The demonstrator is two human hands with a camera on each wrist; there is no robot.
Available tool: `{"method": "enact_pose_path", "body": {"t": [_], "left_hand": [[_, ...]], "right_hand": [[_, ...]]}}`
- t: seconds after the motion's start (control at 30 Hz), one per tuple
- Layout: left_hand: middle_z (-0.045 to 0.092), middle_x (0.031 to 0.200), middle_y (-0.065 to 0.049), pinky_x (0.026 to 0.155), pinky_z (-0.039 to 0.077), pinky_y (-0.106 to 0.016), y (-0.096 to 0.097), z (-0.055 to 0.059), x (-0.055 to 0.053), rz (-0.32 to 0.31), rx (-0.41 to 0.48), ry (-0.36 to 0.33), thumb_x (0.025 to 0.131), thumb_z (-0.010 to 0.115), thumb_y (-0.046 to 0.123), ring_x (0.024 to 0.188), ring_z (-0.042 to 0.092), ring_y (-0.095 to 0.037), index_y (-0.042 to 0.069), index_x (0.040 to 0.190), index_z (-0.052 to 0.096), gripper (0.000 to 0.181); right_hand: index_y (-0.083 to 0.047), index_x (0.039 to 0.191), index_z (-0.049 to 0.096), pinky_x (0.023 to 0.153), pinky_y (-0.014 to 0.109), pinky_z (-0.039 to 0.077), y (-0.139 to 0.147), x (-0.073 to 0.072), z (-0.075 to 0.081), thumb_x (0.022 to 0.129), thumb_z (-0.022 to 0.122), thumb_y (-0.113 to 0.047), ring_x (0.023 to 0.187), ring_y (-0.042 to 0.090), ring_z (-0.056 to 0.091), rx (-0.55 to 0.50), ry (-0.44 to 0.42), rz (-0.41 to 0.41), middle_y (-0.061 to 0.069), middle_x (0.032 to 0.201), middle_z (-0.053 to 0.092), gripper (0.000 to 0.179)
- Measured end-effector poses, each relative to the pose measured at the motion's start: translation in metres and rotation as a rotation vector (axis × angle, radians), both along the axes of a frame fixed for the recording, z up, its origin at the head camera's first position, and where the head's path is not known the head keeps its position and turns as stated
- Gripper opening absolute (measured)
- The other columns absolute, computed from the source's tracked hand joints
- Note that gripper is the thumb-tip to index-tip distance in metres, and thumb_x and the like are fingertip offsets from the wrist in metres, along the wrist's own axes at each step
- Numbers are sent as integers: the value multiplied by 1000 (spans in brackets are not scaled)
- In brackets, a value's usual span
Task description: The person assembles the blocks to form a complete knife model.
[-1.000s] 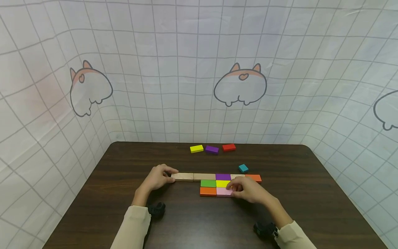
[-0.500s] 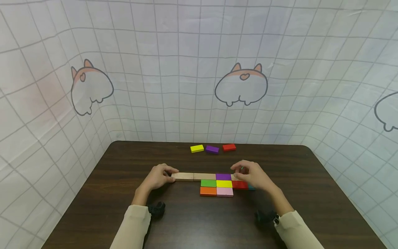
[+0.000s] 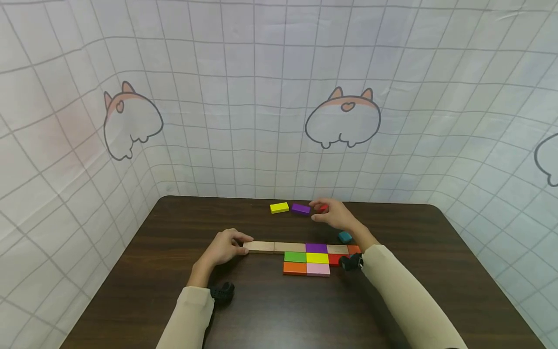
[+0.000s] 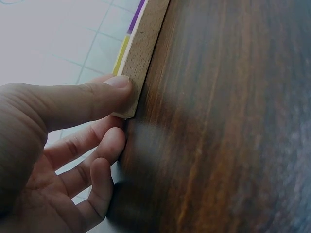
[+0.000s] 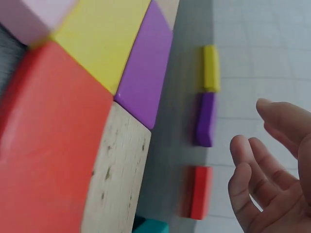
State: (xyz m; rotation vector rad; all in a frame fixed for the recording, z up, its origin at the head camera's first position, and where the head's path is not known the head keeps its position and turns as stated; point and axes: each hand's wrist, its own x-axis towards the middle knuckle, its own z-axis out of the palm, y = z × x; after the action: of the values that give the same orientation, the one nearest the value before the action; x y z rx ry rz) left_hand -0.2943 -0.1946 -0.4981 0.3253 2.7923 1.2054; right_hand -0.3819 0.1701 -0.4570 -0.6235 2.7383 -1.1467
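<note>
In the head view my left hand (image 3: 224, 247) pinches the left end of a plain wooden block (image 3: 259, 247). The left wrist view has the thumb (image 4: 109, 92) on the near side of this block, with fingers behind it. The block heads a row holding another plain block (image 3: 289, 247), a purple one (image 3: 316, 248), a third plain one (image 3: 337, 249) and an orange one. My right hand (image 3: 335, 214) reaches over a loose red block (image 3: 322, 208) at the back, partly hiding it. In the right wrist view its fingers are parted, apart from that red block (image 5: 199, 192).
Left of the right hand lie loose purple (image 3: 301, 209) and yellow (image 3: 279, 208) blocks. A teal block (image 3: 345, 237) sits behind the row. Green (image 3: 295, 257), yellow (image 3: 317, 258), red (image 3: 334, 260), orange (image 3: 295, 268) and pink (image 3: 317, 269) blocks adjoin the row's front. A grid-patterned cloth (image 3: 261, 121) encloses the table.
My right hand has left the block layout and moved to the far edge, over the loose red block. The left hand keeps its pinch on the wooden block.
</note>
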Motion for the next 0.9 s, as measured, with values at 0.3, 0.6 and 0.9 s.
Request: {"method": "enact_pose_path", "body": {"t": [0.3, 0.6, 0.9], "left_hand": [[68, 113, -5, 78, 56, -36, -1, -2, -1, 1, 5, -4, 88, 80, 11, 91, 63, -17, 19, 117, 79, 30], [67, 109, -3, 76, 55, -36, -1, -1, -1, 8, 11, -4, 87, 81, 11, 89, 61, -17, 19, 115, 80, 29], [68, 106, -3, 74, 54, -34, -1, -2, -1, 14, 18, 0, 86, 82, 10, 87, 61, -16, 19, 112, 81, 28]], "right_hand": [[-6, 140, 61, 108, 57, 44, -17, -31, -18, 93, 75, -12, 132, 42, 52, 40, -28, -17, 24, 137, 61, 49], [-7, 138, 64, 92, 44, 56, -27, -44, -24, 92, 75, -7, 122, 38, 58, 80, -50, -60, 25, 138, 60, 47], [-7, 135, 67, 81, 37, 56, -36, -50, -26, 91, 72, -3, 96, 29, 66, 107, -67, -80, 27, 131, 62, 44]]}}
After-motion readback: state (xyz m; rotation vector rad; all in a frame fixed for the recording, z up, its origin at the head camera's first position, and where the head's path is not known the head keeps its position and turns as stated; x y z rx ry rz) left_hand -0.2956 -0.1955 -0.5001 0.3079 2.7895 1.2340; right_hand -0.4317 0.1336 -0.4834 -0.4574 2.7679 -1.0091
